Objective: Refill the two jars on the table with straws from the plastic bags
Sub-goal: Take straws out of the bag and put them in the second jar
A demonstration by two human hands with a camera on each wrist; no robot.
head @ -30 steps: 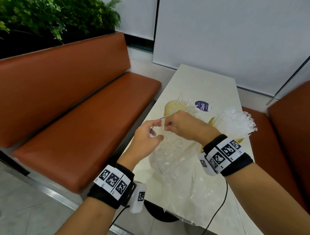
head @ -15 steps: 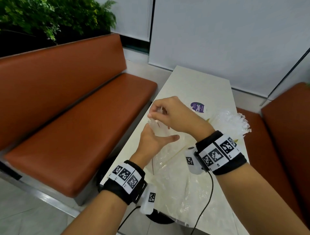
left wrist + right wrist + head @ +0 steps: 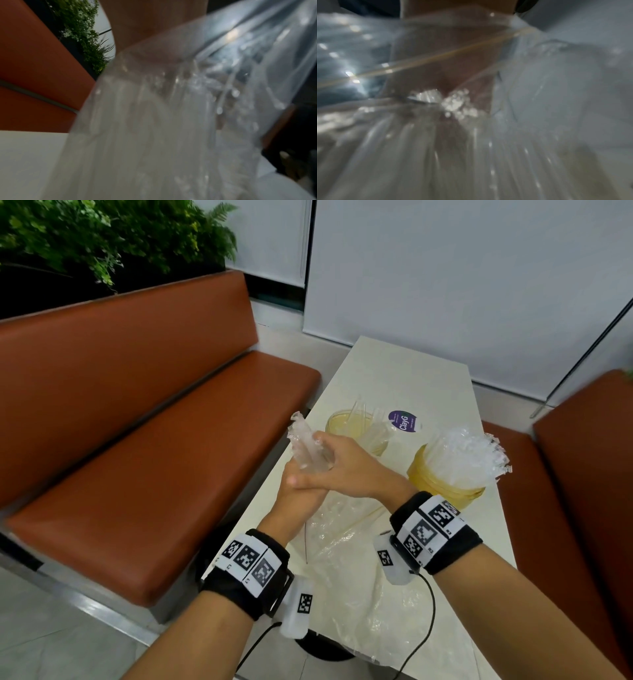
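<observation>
My right hand [image 3: 346, 465] and left hand [image 3: 301, 491] squeeze the bag of straws [image 3: 308, 446] tight, but the slippery plastic could slide and spill straws beside the jar [image 3: 346, 424].

Both wrist views were blurred behind the clear crinkled plastic bag [image 3: 171, 121] (fingers unreadable); at nine o'clock, the orange padded bench [image 3: 120, 440] was cropped.

Two jars [image 3: 347, 424] [image 3: 442, 477], one plastic bag [image 3: 342, 542], two hands [image 3: 298, 501] [image 3: 349, 470], one sticker [image 3: 404, 421], two benches [image 3: 137, 440] [image 3: 582, 474]
</observation>
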